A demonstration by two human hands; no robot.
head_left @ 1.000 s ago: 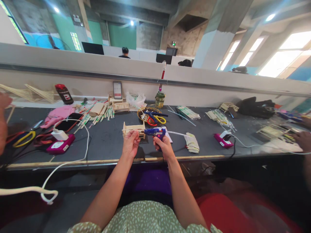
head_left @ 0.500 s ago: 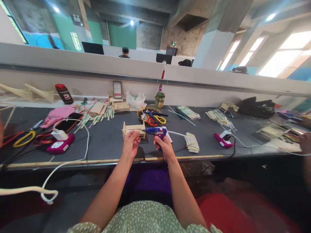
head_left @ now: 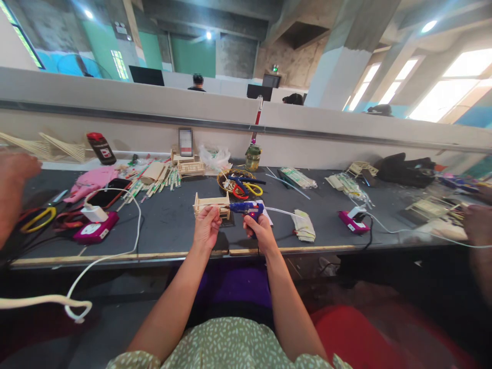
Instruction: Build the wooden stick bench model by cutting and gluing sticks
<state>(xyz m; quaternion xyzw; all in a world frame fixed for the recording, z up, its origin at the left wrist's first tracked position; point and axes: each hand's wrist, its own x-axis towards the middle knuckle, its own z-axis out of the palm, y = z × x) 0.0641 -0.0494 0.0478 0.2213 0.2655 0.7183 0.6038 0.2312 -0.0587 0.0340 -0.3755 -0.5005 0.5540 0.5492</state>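
Note:
My right hand [head_left: 258,229] is wrapped around the handle of a blue glue gun [head_left: 246,207], whose nozzle points left. A clear glue stick [head_left: 282,210] sticks out of its back end. Close to the nozzle, my left hand [head_left: 208,225] is closed in a pinch on a thin wooden stick [head_left: 197,206], mostly hidden by the fingers. Just behind my left hand stands a small frame of pale wooden sticks [head_left: 212,199], partly covered by the hand and the gun.
Beyond the gun, scissors [head_left: 253,190] rest on a basket [head_left: 223,179] of small pieces. A folded cloth [head_left: 304,225] lies to the right. Purple power strips [head_left: 96,228] and white cables flank the workspace. Other people's hands are at the far left [head_left: 17,171] and far right [head_left: 478,225].
My hands and the glue gun look unmoved. At the far left another person's hand has come further into view over the table; the one at the far right has shifted slightly inward.

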